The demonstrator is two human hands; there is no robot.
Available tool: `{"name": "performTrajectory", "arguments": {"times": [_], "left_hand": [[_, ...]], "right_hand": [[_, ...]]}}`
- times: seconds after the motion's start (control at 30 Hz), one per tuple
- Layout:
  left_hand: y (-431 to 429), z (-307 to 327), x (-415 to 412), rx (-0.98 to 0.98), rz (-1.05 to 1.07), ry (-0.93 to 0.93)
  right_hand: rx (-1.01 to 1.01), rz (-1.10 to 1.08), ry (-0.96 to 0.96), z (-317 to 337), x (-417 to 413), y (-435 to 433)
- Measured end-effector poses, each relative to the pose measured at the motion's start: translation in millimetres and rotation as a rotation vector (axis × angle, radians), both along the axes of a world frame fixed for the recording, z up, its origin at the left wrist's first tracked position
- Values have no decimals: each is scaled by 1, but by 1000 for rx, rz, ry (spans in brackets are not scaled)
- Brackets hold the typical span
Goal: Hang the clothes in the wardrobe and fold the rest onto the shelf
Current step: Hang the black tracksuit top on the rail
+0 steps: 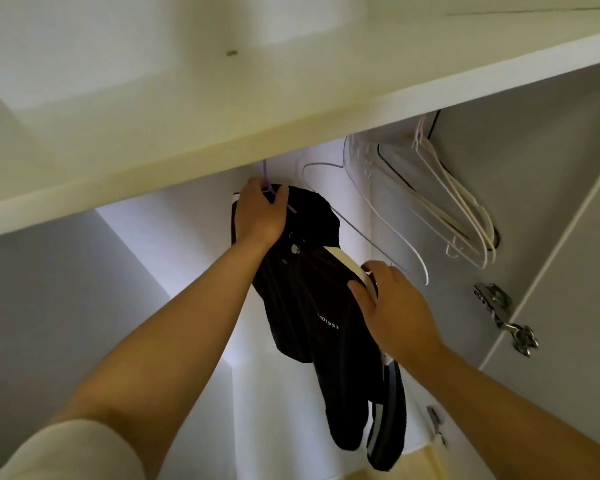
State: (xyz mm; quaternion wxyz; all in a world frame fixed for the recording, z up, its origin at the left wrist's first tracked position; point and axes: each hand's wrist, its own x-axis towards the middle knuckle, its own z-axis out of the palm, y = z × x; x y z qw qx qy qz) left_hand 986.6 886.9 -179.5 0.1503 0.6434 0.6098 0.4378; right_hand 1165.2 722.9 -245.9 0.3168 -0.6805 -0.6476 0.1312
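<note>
Fingers of left hand grip hanger, right hand holds jacket.

In left hand, purple hanger with dark jacket

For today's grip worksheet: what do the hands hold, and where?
Left hand grips purple hanger at its neck; right hand holds dark jacket by its white-trimmed edge.

Both bare arms reaching up and forward, pale sleeve pushed back above the left elbow, left hand highest, fingers curled round the neck of a purple hanger, right hand lower, thumb and fingers pinching the edge of a dark jacket
</note>
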Motion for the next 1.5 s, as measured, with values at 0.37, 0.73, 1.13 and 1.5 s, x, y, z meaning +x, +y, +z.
{"name": "performTrajectory", "arguments": {"times": [0.37, 0.73, 1.13, 1.5], "left_hand": [[-11, 10, -44, -47, 51, -4], [-26, 15, -141, -67, 163, 213], [-38, 19, -237, -115, 336, 232], [-49, 22, -306, -161, 488, 246]], "right_hand": [[-70, 152, -127, 6, -81, -10], [-50, 368, -198, 5, -187, -12], [-68, 523, -133, 6, -288, -9], [-12, 635, -141, 1, -360, -8]]}}
